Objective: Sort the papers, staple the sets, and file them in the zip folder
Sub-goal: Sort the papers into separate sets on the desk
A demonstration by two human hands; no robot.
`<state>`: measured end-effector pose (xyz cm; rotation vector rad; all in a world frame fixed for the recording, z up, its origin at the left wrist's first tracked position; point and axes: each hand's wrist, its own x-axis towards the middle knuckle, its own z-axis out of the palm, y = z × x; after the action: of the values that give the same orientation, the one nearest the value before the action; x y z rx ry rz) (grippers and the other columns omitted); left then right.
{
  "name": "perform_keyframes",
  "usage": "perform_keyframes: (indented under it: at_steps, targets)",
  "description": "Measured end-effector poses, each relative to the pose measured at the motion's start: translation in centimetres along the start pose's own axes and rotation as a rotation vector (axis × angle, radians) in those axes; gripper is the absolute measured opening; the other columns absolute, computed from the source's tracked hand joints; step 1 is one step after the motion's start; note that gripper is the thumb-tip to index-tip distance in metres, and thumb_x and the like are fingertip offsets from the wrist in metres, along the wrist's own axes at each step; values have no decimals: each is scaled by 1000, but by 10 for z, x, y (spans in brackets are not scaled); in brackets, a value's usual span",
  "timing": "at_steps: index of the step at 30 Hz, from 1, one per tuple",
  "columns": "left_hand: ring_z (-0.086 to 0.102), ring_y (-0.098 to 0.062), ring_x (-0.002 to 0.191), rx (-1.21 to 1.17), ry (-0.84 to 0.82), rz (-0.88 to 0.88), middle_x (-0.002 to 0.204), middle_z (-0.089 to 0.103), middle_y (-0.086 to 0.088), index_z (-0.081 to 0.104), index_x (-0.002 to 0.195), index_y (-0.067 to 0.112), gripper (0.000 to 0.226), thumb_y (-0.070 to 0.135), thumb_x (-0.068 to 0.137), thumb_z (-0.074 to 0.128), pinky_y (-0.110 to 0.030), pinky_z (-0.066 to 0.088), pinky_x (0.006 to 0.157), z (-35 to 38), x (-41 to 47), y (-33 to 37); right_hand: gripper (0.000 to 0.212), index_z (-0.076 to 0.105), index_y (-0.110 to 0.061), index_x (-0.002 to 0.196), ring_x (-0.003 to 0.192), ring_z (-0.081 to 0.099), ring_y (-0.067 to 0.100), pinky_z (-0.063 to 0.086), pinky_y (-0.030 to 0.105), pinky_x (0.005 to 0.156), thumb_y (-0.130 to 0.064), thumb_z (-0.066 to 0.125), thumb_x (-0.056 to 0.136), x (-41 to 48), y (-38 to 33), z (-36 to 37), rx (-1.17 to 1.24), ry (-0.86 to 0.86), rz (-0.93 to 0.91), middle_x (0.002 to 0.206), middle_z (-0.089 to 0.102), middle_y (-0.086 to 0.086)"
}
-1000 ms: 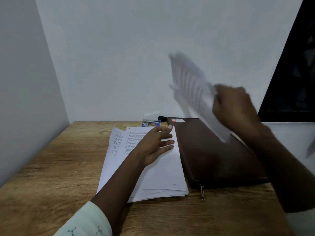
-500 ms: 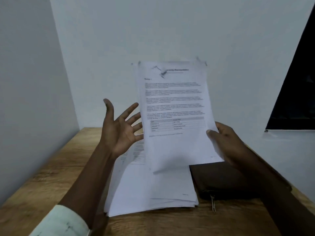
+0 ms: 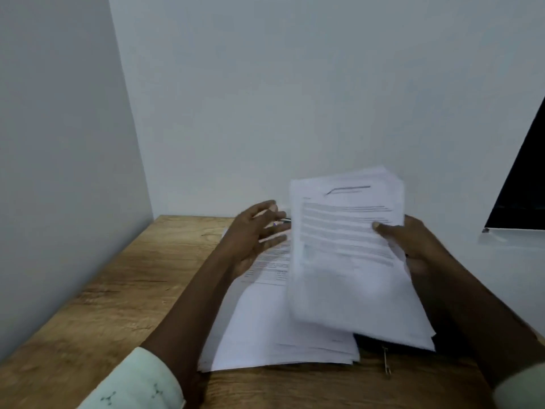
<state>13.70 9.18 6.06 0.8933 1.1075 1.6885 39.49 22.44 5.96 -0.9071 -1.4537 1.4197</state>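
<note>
My right hand (image 3: pixel 413 243) grips a set of printed white papers (image 3: pixel 348 255) by its right edge, thumb on top, holding it tilted low over the desk. It covers most of the dark zip folder (image 3: pixel 371 340), of which only a sliver and the metal zip pull (image 3: pixel 387 361) show. My left hand (image 3: pixel 256 231) hovers with fingers spread just left of the held set, above a stack of white papers (image 3: pixel 265 329) lying on the desk. The stapler is hidden behind the hands and papers.
The wooden desk (image 3: pixel 124 290) stands in a corner between a grey side wall on the left and a back wall. A dark panel (image 3: pixel 522 184) sits at the far right above a white ledge.
My right hand swung the paper set from the right to upright in front of me, then lowered it toward the desk. My left hand lifted off the stack and now hovers beside the set.
</note>
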Motion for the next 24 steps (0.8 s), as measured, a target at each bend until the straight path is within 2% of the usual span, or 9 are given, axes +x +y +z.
perform_keyframes:
  at_steps: [3,6,7,8,10,11,14,18,24]
  targets:
    - [68,-27,87,197,369,105,106,66,-17,65,110,8,16,9,94,63,-36,58,84,-51,11,10,47,55,1,132,78,74,14,60,27,64,-2,64,86,-8,-7,-24,232,-39,86,101,76,5]
    - [66,-25,81,372,431,71,103,66,-18,66,111,5,19,4,92,64,-38,57,84,-88,12,5,127,49,9,130,46,66,8,49,19,38,-17,95,14,-15,-2,-36,136,-101,184,59,71,1]
    - [65,-24,80,390,400,41,99,66,-16,67,110,3,19,3,91,65,-37,57,84,-91,13,1,140,45,8,136,51,69,12,52,22,41,-28,97,11,-11,4,-39,121,-105,206,64,73,4]
    - [65,-23,79,412,376,25,96,67,-15,68,108,3,17,3,90,66,-36,56,83,-90,15,-4,126,44,1,141,64,74,15,57,26,48,-33,97,32,-2,11,-41,138,-122,204,82,77,7]
    - [63,-18,75,571,380,48,91,69,-10,72,100,6,13,6,87,70,-32,55,76,-86,20,-14,58,49,-12,142,97,72,22,61,31,65,-16,67,87,9,19,-40,223,-110,173,121,69,9]
    - [61,-15,73,701,393,69,89,71,-7,74,97,9,11,9,86,71,-26,51,70,-85,24,-19,45,51,-14,140,107,68,25,61,32,70,-9,53,96,10,19,-38,219,-100,172,129,65,9]
    - [62,-8,81,1019,388,45,95,74,-1,77,90,11,10,19,85,74,-11,39,59,-79,36,-27,41,52,-13,139,118,62,29,57,35,84,-4,45,99,15,27,-37,239,-101,150,132,63,9]
    - [50,-24,120,1316,442,-65,120,57,-5,74,99,21,33,47,79,78,-33,45,91,-79,45,-37,38,55,-12,134,112,65,25,55,34,85,-3,44,99,18,31,-37,204,-75,116,128,66,8]
    - [60,-27,107,1100,482,-31,122,62,-14,62,117,14,43,20,79,81,-31,46,76,-87,42,-41,40,55,-13,134,107,69,18,60,26,73,-1,45,97,16,24,-18,160,-151,82,127,67,4]
